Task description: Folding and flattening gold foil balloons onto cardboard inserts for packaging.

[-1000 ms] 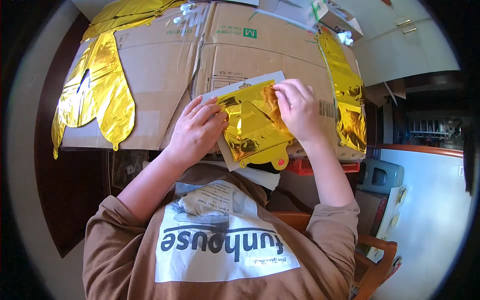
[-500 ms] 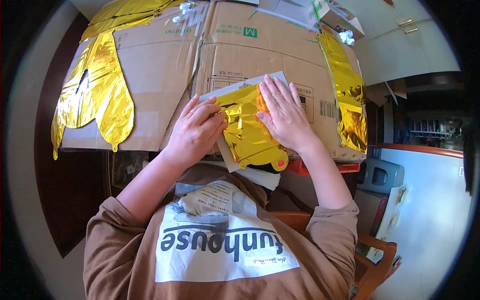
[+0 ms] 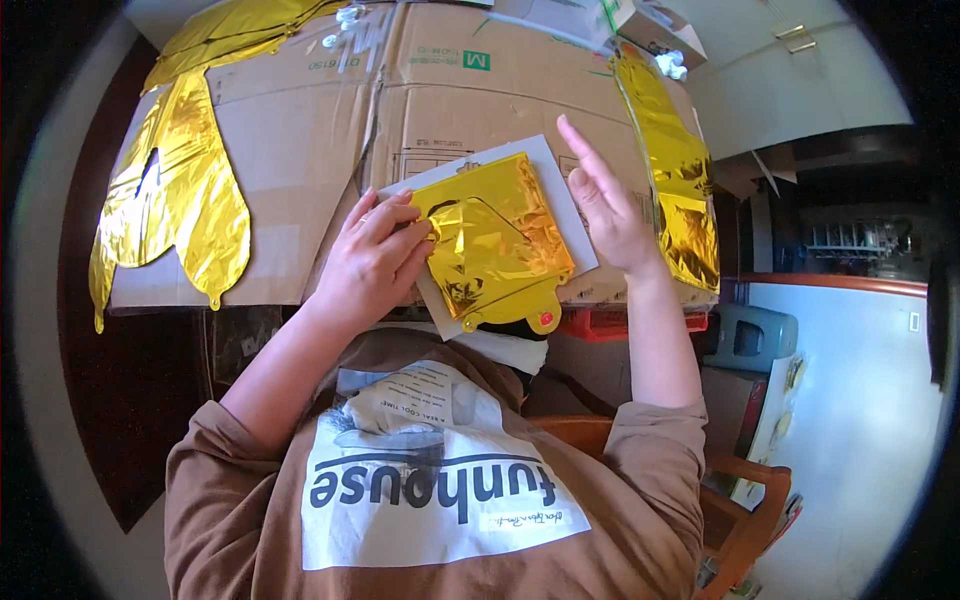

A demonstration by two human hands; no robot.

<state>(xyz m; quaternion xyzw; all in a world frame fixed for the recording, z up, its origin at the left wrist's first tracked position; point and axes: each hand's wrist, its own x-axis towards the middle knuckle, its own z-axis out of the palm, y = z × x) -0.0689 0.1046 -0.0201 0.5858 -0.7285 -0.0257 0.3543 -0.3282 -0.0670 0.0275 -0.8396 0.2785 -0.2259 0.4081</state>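
Under both grips I see a wide sheet of brown cardboard (image 3: 500, 110) covering the counter. Far beyond the left grip, toward the upper left, lies gold foil sheeting (image 3: 220, 40); nearer, out to that grip's left, a lobed gold foil piece (image 3: 215, 200) spreads to the cardboard's near edge. Well to the right of my right grip (image 3: 613, 215) runs a long gold foil strip (image 3: 685, 200). Between the grips a pale board (image 3: 555, 195) lies at a slant, and on it rests the folded gold foil (image 3: 500, 235), right of my left grip (image 3: 378, 248). That left grip has its fingers bent over the foil's left edge; with the thumb hidden, I cannot tell whether it pinches. My right grip holds nothing, fingers extended and thumb apart, just beside the board's right edge. Nearer the wearer than either grip, a small red spot (image 3: 546, 319) marks the foil's rounded tab.
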